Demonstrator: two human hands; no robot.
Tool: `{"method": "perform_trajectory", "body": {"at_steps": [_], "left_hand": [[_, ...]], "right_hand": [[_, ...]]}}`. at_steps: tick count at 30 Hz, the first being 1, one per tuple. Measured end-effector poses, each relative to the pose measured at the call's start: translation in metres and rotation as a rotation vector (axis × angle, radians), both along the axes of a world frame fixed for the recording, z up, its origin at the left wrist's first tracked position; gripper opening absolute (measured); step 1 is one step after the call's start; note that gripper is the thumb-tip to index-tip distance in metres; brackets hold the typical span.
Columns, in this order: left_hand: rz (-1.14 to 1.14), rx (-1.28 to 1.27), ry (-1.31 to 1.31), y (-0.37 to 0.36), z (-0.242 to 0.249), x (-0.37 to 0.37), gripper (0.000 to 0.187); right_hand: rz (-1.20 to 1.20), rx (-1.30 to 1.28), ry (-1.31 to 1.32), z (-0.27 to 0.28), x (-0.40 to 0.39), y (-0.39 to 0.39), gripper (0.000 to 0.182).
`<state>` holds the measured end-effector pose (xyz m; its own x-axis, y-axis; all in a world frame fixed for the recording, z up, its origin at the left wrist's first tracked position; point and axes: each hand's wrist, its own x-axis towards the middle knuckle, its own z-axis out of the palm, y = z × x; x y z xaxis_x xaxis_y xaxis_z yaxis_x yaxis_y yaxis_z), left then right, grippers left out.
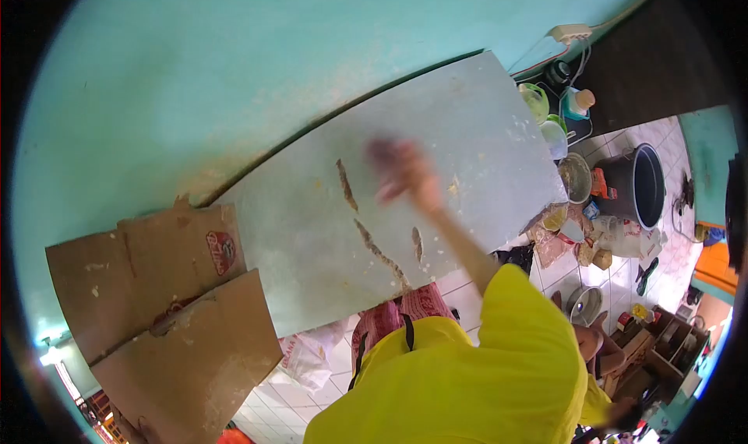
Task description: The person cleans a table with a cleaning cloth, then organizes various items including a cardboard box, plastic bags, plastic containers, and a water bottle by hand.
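My right hand [417, 181] reaches out from a yellow sleeve over a grey tabletop [467, 117]. Motion smears its fingers, which seem closed round a small dark bundle [382, 154] at the surface; its exact kind is too blurred to make out. Left of the hand, a brown, crumbly strip [347, 185] lies on the tabletop, with a longer strip [379, 253] nearer my body. A short brown piece [417, 244] lies below the hand. Pale specks and smears mark the surface. My left hand is out of view.
Flattened cardboard [187, 358] covers the table's left end, against a turquoise wall [234, 70]. Beyond the right end are a metal pot [575, 177], a large dark bucket [647, 187] and several bags on the tiled floor. Another person's legs [608, 350] show at lower right.
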<state>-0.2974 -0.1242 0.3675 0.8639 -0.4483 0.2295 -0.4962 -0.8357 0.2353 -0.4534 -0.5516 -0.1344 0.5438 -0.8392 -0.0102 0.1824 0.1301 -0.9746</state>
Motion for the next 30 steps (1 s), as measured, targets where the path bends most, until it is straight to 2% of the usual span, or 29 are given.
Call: {"method": "perform_trajectory", "body": {"at_steps": [2, 4, 8, 10, 12, 15, 17, 18, 19, 21, 23, 24, 25, 26, 28, 30], "left_hand": [[0.021, -0.010, -0.006, 0.007, 0.002, 0.002, 0.051], [0.043, -0.019, -0.009, 0.017, 0.003, 0.002, 0.051], [0.061, -0.044, -0.010, 0.027, -0.001, 0.004, 0.053], [0.071, -0.053, -0.010, 0.028, -0.005, 0.003, 0.054], [0.079, -0.069, -0.014, 0.031, -0.009, 0.000, 0.054], [0.085, -0.095, -0.011, 0.035, -0.009, 0.002, 0.056], [0.092, -0.120, -0.011, 0.039, -0.011, 0.001, 0.056], [0.095, -0.131, -0.011, 0.041, -0.011, 0.002, 0.057], [0.091, -0.145, -0.013, 0.044, -0.012, 0.003, 0.057], [0.090, -0.169, -0.016, 0.047, -0.013, 0.005, 0.058], [0.091, -0.180, -0.030, 0.048, -0.013, 0.005, 0.057], [0.094, -0.178, -0.041, 0.045, -0.012, 0.003, 0.056], [0.099, -0.172, -0.042, 0.040, -0.016, 0.001, 0.055], [0.105, -0.163, -0.044, 0.032, -0.017, -0.003, 0.054], [0.124, -0.142, -0.058, 0.025, -0.010, -0.009, 0.051], [0.106, -0.241, -0.020, 0.030, -0.015, -0.004, 0.055]], "right_hand": [[-0.545, -0.311, 0.285, -0.011, -0.058, -0.095, 0.039], [-0.771, -0.569, 0.612, -0.030, -0.076, -0.167, 0.042], [-0.676, -0.894, 0.793, -0.053, -0.034, -0.230, 0.044], [-0.567, -0.822, 0.749, -0.050, 0.007, -0.221, 0.040], [-0.376, -0.673, 0.549, -0.040, 0.064, -0.165, 0.037], [0.178, -0.052, -0.018, -0.033, 0.145, 0.003, 0.032], [0.600, 0.069, -0.122, -0.030, 0.165, 0.129, 0.029], [0.792, -0.065, -0.111, -0.028, 0.165, 0.182, 0.028], [0.843, -0.387, -0.115, -0.026, 0.164, 0.224, 0.026], [0.785, -0.914, -0.182, -0.026, 0.155, 0.272, 0.024], [0.721, -0.741, -0.170, -0.013, 0.143, 0.258, 0.022], [0.671, -0.516, -0.174, -0.001, 0.134, 0.237, 0.021], [0.708, 0.044, -0.161, 0.012, 0.109, 0.196, 0.026], [0.554, 0.626, -0.198, 0.026, 0.083, 0.155, 0.032], [0.179, 0.388, -0.349, 0.024, 0.046, 0.070, 0.040], [-0.104, 0.134, -0.290, 0.009, 0.017, -0.010, 0.040]]}}
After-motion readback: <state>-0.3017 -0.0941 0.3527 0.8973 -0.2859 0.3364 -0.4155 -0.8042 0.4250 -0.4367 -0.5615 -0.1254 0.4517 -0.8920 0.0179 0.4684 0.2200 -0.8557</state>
